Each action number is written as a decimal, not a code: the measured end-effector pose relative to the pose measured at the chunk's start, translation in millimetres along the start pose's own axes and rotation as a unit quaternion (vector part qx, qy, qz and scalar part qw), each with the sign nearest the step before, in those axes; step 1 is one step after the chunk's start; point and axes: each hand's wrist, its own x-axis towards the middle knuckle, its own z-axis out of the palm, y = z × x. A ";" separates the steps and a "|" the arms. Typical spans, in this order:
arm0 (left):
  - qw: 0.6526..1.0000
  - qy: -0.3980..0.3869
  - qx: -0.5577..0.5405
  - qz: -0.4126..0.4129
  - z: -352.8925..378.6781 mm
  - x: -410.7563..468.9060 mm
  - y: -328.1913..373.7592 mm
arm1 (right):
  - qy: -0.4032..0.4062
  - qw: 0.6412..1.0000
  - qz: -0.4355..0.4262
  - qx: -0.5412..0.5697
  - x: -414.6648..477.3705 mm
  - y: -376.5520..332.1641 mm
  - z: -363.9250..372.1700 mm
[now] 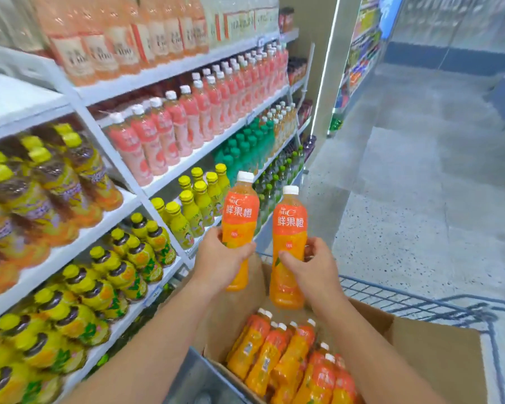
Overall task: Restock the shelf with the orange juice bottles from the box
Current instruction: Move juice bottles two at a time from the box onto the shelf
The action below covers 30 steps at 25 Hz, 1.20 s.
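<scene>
White shelf (pixel 169 182) along left side, tiers packed with pink, green and yellow-capped drinks. Cardboard box (pixel 432 342) low centre, sitting in wire cart (pixel 420 301), orange juice bottles (pixel 277 354) lying inside. Left hand (pixel 222 258) wrapped round upright left bottle (pixel 239 211). Right hand (pixel 312 266) wrapped round upright right bottle (pixel 289 228). Both raised above box, beside shelf.

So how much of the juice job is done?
No orange juice bottles show on the shelf yet. In hand: the left hand and right hand each hold one upright bottle. Left: many more lie in the box.
</scene>
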 end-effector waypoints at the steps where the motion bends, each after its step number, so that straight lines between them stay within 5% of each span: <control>1: 1.000 0.024 -0.004 0.002 -13.0 -0.6 6.9 | -0.018 1.000 -0.017 0.004 1.5 -13.0 8.3; 12: 0.980 0.190 -0.048 0.046 -183.9 7.6 58.1 | -0.170 0.970 -0.171 0.030 -10.5 -158.4 132.1; 30: 0.942 0.318 -0.014 0.104 -451.1 80.9 85.6 | -0.255 0.915 -0.298 0.091 -30.8 -339.9 381.0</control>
